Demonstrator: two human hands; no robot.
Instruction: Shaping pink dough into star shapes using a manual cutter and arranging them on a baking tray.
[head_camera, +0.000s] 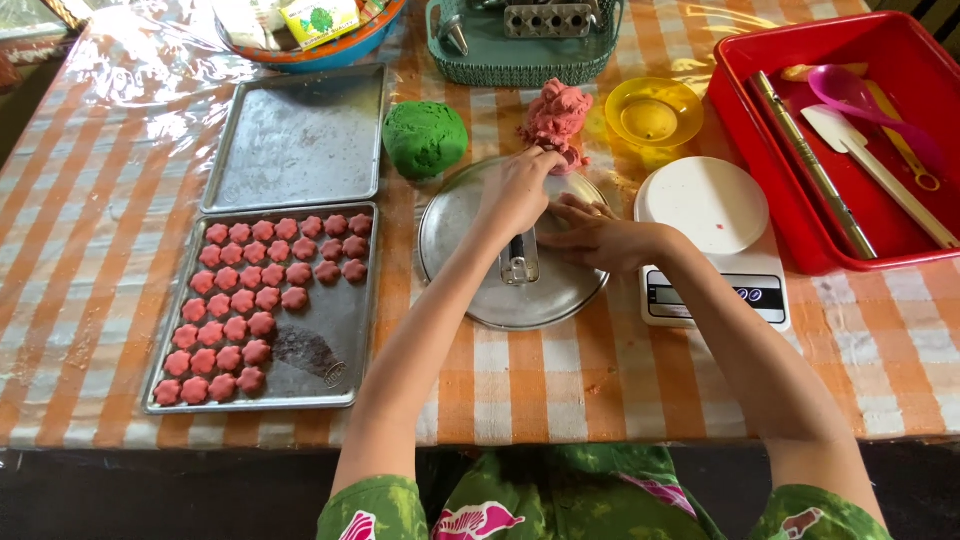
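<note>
My left hand (515, 190) reaches over a round metal plate (470, 290) and pinches at the lower edge of a lump of pink dough (556, 113). My right hand (598, 237) rests on the plate just to the right of the left, fingers curled around a small metal tool (519, 262) that lies on the plate; its grip on it is partly hidden. A ball of green dough (425, 138) sits left of the pink lump.
A baking tray (335, 340) at the left holds several pink flower-shaped dough pieces (262, 300); an empty tray (298, 137) lies behind it. A kitchen scale (712, 240), a yellow bowl (653, 112), a red tray of utensils (780, 180) and a teal basket (520, 60) surround the plate.
</note>
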